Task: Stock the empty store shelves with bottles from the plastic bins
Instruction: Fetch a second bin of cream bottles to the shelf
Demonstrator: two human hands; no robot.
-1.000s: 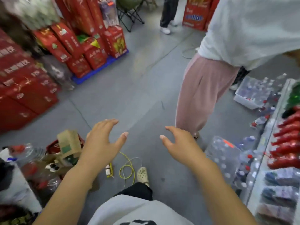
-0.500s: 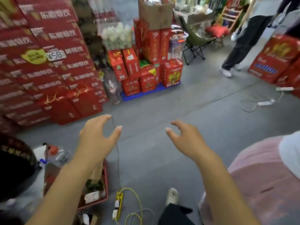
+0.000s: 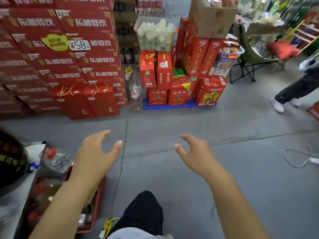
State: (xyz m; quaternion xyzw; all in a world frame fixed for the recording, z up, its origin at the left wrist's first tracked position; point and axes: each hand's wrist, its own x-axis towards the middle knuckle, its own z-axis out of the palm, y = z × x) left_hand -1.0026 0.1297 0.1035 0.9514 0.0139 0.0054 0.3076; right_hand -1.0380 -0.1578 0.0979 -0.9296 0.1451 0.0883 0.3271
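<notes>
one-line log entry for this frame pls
left hand: open, empty | right hand: open, empty | facing: stacked red cartons across grey floor | shelves: not in view

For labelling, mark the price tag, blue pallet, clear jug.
price tag [image 3: 79,45]: head view, white face.
blue pallet [image 3: 162,106]: head view, front edge.
clear jug [image 3: 58,161]: head view, clear body.

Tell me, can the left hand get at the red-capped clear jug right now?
Probably yes. The left hand is open and empty, and the jug stands just to its left, cap uncovered; nothing lies between them.
</notes>
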